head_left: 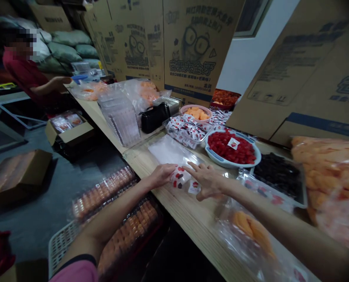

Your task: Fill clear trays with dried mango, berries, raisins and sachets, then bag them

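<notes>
My left hand (162, 175) pinches the edge of a small clear plastic bag (179, 179) with red and dark spots, either print or pieces inside. My right hand (206, 180) reaches over the bag's other side with its fingers spread. A white sachet (194, 188) with a red mark shows below those fingers; whether it lies inside the bag I cannot tell. Behind both hands is a stack of flat clear bags (168, 150). Under my right forearm lies a clear bag of orange pieces (253, 231).
A pale blue basin of red pieces (231, 147), a tray of sachets (186, 131) and a tray of dark pieces (277, 176) line the table's back. A black pouch (155, 117) stands farther left. Packed trays (127, 235) sit below the table edge. A person in red (30, 78) works beyond.
</notes>
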Tool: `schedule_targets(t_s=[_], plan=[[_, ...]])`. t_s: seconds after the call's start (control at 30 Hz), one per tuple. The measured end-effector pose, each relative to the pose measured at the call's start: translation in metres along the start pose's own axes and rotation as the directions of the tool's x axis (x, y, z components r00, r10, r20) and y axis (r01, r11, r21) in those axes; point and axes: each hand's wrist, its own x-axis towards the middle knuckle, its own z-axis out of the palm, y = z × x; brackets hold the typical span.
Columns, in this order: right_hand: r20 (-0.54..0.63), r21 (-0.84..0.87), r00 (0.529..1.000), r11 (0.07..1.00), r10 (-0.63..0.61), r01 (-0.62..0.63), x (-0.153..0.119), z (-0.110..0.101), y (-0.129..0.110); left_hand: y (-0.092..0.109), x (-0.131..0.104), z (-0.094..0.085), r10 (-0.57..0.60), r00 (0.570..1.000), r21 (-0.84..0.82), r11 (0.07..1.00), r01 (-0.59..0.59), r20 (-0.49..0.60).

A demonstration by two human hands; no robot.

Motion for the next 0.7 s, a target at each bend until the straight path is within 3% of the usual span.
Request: schedule_targets(t_s=[0.1, 0.33, 0.57, 0.7], plan=[[-0.016, 0.035, 0.999, 0.998, 0.051, -0.051, 0.009, 0.006, 0.003, 0.000, -0.005, 0.002, 0.044, 0.998, -0.052, 0.998, -0.046, -0.037], [-0.081, 0.090, 0.988, 0.989, 0.129, -0.121, 0.018, 0.018, 0.009, -0.005, -0.020, 0.007, -0.062, 0.991, -0.018, 0.998, 0.060, -0.118], [-0.185, 0.056, 0.964, 0.981, 0.194, -0.186, 0.021, 0.031, 0.007, 0.003, -0.016, 0.010, -0.019, 0.973, 0.012, 1.000, 0.022, -0.229], [-0.201, 0.067, 0.955, 0.976, 0.217, -0.207, 0.024, 0.036, 0.006, 0.006, -0.016, 0.010, -0.005, 0.975, -0.055, 0.998, -0.007, -0.222]])
